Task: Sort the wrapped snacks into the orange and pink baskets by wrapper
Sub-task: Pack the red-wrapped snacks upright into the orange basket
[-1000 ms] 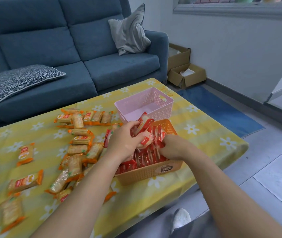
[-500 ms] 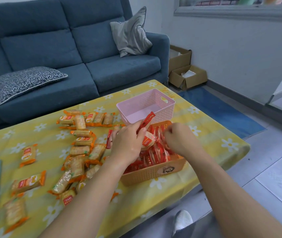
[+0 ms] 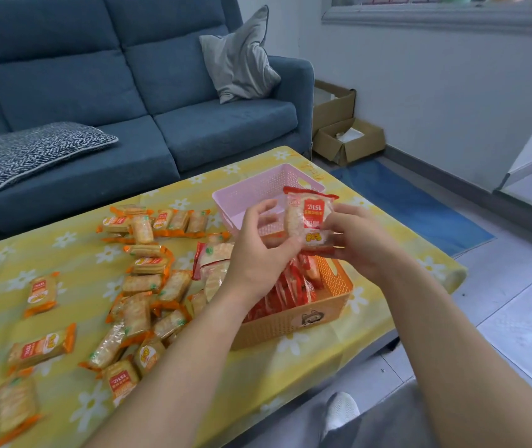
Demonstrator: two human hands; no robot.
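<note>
Both bare forearms reach forward from the lower edge of view and draw in toward each other, the grips meeting raised in front of the person. The left grip (image 3: pixel 258 250) shows its back, wrist straight. Its fingers curl inward against the lower left edge of a red-edged, clear plastic snack packet (image 3: pixel 311 221), while the thumb stands up and apart from it. The right grip (image 3: pixel 358 244) comes in from the other side with its wrist bent slightly inward, fingertips (image 3: pixel 332 223) pinching the packet's right edge. The packet is upright between the two grips, its printed face toward the person. The two grips are close together but not touching each other.
</note>
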